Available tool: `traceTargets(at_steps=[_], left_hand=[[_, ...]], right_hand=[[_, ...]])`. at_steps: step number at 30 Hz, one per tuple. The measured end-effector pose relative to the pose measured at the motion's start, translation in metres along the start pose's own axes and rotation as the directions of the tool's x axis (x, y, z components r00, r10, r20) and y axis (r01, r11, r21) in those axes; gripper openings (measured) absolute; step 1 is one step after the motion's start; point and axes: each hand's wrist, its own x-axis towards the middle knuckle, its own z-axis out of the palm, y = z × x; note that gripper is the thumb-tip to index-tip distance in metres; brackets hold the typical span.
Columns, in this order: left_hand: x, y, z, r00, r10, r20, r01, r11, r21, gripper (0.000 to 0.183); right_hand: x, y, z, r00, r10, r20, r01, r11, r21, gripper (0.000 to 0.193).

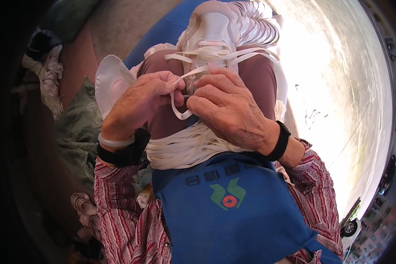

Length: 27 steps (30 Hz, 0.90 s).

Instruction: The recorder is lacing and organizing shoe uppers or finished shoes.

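A pale pink and white sneaker (209, 31) is propped between my knees, toe pointing away from me. A flat cream shoelace (193, 72) crosses its eyelets, with a long strand trailing to the right. My left hand (147, 94) pinches this lace between thumb and fingers at the shoe's near end. My right hand (226, 103) is closed beside it, fingers curled in. A loop of the lace hangs between the two hands and runs under the right fingers, whose tips are partly hidden. Across my lap lies a thick bundle of cream laces (185, 149), over a blue apron (224, 211).
Beyond the sneaker, several pale shoe parts (259, 28) are stacked on a blue surface (160, 33). Another white and pink shoe (112, 81) is by my left knee. More laces and shoes (50, 75) lie at far left near dark green sheeting (77, 127). Bright ground (334, 88) stretches to the right.
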Motion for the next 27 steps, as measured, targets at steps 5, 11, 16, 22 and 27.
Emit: traceTargets(at_steps=[5,11,16,22,27], left_hand=[[0.018,0.014,0.011,0.963,0.24,-0.125,-0.222,0.964,0.147,0.015],[0.035,0.017,0.015,0.937,0.348,-0.027,-0.347,0.938,0.019,0.008],[0.053,0.005,0.03,0.882,0.407,-0.239,-0.363,0.908,0.207,0.011],[0.062,-0.002,0.044,0.448,0.807,-0.385,-0.503,0.583,0.638,0.018],[0.015,0.055,-0.004,0.646,0.725,-0.24,-0.755,0.653,-0.06,0.029]], right_hand=[[-0.004,-0.016,0.003,0.981,0.107,0.16,-0.153,0.937,0.313,0.015],[-0.001,-0.015,-0.024,0.928,0.282,0.243,-0.37,0.768,0.522,0.01],[0.006,-0.016,-0.036,0.903,0.348,0.252,-0.427,0.668,0.609,0.006],[0.003,-0.011,-0.051,0.871,0.387,0.302,-0.487,0.606,0.629,0.006],[-0.063,0.034,-0.104,0.554,0.763,0.332,-0.556,0.043,0.83,0.02]])
